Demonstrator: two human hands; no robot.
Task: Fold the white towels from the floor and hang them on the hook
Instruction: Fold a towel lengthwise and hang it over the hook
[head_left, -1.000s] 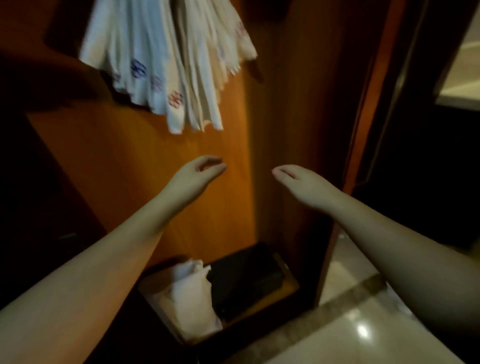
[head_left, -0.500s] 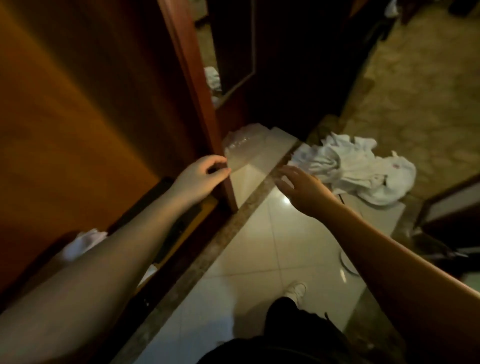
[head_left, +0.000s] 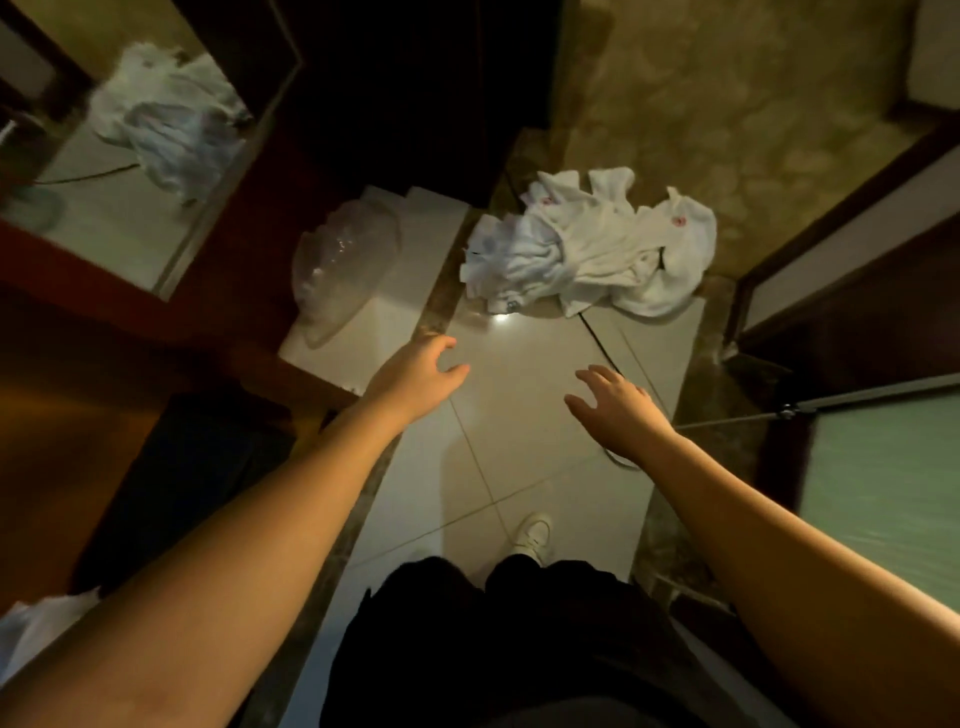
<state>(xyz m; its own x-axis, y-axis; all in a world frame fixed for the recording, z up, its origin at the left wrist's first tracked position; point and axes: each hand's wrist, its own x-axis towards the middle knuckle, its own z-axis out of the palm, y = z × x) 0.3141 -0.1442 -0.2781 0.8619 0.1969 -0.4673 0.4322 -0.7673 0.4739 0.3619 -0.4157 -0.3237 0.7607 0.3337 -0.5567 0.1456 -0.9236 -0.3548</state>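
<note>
Towels (head_left: 592, 249) lie crumpled on the floor (head_left: 524, 415); both hands, left (head_left: 421, 371) and right (head_left: 621, 402), hover apart, empty.

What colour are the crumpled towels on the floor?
White, with small red marks; the towels show best in the head view.

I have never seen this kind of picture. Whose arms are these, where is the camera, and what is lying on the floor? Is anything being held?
There is no machine here. A person wears a camera on the head, and it looks down, so you see that person's own two arms, dark clothes and one white shoe. The left hand and the right hand reach forward over the tiled floor. Both are open and hold nothing. Ahead of them lies a crumpled pile of white towels, not yet touched. To its left a clear plastic bag lies on the floor. At the upper left a mirror reflects the towels.
</note>
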